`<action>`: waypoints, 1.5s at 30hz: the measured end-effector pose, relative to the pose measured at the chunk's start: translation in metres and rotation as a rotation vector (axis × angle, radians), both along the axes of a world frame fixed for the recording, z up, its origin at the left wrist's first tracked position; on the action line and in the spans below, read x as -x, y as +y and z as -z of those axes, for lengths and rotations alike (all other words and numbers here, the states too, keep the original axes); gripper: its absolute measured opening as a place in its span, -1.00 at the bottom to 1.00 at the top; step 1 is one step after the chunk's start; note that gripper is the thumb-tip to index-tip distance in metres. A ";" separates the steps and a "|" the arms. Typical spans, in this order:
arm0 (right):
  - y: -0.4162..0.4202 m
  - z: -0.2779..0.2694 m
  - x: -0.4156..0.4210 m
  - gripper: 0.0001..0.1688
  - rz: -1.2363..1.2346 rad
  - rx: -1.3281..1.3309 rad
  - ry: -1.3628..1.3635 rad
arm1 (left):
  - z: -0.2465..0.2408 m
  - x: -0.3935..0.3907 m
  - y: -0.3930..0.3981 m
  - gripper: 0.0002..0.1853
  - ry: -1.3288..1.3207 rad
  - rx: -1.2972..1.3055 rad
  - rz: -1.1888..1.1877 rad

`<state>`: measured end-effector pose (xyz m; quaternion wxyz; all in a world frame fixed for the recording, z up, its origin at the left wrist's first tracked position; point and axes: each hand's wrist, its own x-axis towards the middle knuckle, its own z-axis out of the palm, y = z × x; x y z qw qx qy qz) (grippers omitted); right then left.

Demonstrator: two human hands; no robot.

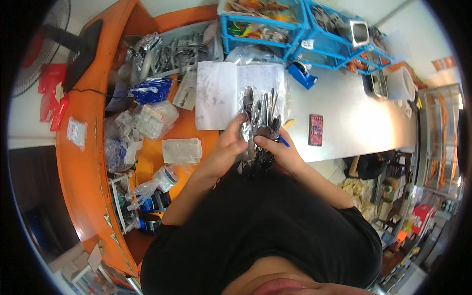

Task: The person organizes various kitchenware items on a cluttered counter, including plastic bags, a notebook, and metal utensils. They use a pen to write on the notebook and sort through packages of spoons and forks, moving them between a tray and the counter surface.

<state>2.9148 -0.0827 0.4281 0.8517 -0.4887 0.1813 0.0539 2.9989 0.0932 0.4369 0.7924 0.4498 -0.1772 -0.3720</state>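
Observation:
A bundle of black plastic cutlery in clear wrap [264, 110] is held upright close to my chest. My left hand [230, 138] is at the bundle's left side, its fingertips against the wrap. Around the right side of the bundle my right hand [278, 145] is closed, thumb across the front, and a blue pen [283, 141] sticks out by its fingers. Behind the bundle an open notebook [217, 96] lies on the counter. A grey tray [217, 48] at the upper left contains more wrapped cutlery.
A phone [316, 129] and a blue tape dispenser [302, 75] lie on the metal counter [343, 110]. Blue plastic racks [261, 24] stand at the back. Plastic bags [158, 118] and a paper pad [181, 150] occupy the orange desk. Another person [368, 166] is at the right.

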 end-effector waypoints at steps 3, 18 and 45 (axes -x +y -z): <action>-0.003 -0.003 0.009 -0.53 0.070 0.039 -0.039 | -0.004 -0.005 -0.015 -0.25 -0.065 -0.128 -0.202; 0.000 0.004 -0.027 -0.55 0.012 0.112 0.148 | 0.011 -0.104 0.006 -0.72 0.041 -0.326 -0.342; -0.003 0.031 -0.079 -0.39 0.267 0.084 0.197 | 0.042 -0.071 -0.026 -0.52 -0.150 -0.403 0.023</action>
